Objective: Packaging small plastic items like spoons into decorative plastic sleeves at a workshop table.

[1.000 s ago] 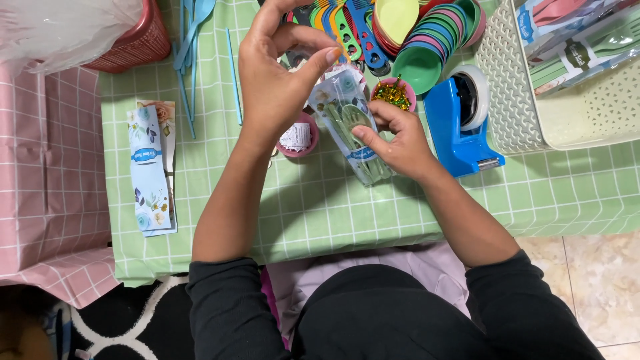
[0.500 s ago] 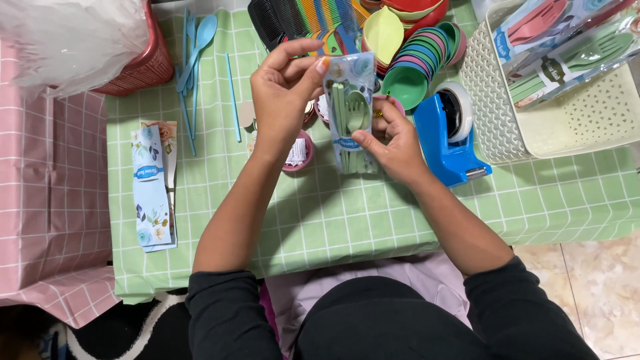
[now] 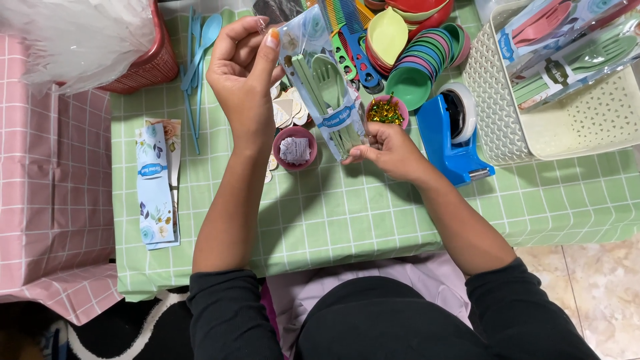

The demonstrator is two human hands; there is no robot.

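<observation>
home craft table | green checked tablecloth (image 3: 373,213) | tiled floor (image 3: 593,280) | patterned rug (image 3: 133,327) | tape dispenser (image 3: 453,133)

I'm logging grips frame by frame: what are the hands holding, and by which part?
Both hold one clear cutlery packet: left hand pinches its top corner, right hand grips its bottom end.

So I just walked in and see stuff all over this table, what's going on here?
A person holds a clear cutlery packet up over the green table. The left hand pinches its top end, the right hand its bottom. Below sit a pink cup, a tape dispenser and stacked bowls. More packets lie in the white basket.
</observation>
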